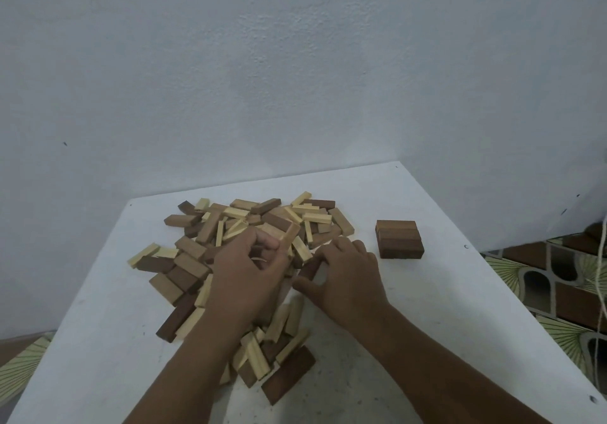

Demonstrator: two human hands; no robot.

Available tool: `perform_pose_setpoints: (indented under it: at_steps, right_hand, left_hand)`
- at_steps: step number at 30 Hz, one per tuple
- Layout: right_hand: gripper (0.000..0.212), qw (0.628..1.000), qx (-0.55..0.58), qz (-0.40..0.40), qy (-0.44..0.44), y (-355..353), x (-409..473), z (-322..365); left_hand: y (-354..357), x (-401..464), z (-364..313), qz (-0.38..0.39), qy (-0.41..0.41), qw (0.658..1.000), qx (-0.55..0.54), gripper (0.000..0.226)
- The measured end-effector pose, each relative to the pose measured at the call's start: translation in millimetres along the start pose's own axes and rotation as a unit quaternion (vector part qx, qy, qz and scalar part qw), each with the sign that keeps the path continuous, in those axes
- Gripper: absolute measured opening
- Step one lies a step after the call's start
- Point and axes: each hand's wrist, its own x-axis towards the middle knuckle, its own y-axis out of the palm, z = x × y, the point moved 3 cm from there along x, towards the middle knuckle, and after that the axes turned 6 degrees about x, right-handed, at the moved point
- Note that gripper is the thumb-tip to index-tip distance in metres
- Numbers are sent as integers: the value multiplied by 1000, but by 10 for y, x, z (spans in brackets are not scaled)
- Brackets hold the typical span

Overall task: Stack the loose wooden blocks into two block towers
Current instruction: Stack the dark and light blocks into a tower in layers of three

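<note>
Head view: one dark base layer (pixel 399 238) is laid; the pile (pixel 249 246) is being sorted, the left hand (pixel 249 269) curled among blocks, the right hand (pixel 345 276) pinching a dark block (pixel 308 271).

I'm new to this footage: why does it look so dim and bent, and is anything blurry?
Head view: light is dull, flat and bluish, no glare; the wide lens makes the white table splay outward; the left hand and block pile look slightly soft.

Dim, flat, bluish light; soft overall focus, wide-angle edge bending.
</note>
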Motion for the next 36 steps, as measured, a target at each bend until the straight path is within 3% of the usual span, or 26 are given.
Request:
perform_pose_setpoints:
  at_steps: [4,8,11,15,21,26,30,36]
  right_hand:
    - [47,998,62,6,-2,-108,-60,-142]
    - [31,996,82,36,-22,-205,-207,-318]
    - [33,996,70,29,-40,-278,-378,-470]
    - [37,997,72,18,-26,-307,-544,-644]
    - [56,995,53,75,-47,-352,-529,-577]
    - [48,989,41,97,-100,-266,-496,-504]
    - [37,992,78,74,-69,-318,-534,-524]
    - [25,985,107,124,-58,-412,-641,-602]
  left_hand:
    - [37,-27,-53,51,36,998,27,18]
    - [158,-69,-121,132,129,978,99,23]
    - [300,-113,-169,197,211,947,142,25]
    - [440,-158,-215,266,252,915,166,25]
    - [526,-140,-160,256,259,911,196,24]
    - [506,-148,-170,227,237,927,183,26]
    - [530,-147,-174,223,222,933,173,29]
    - [671,-149,-193,258,234,924,157,25]
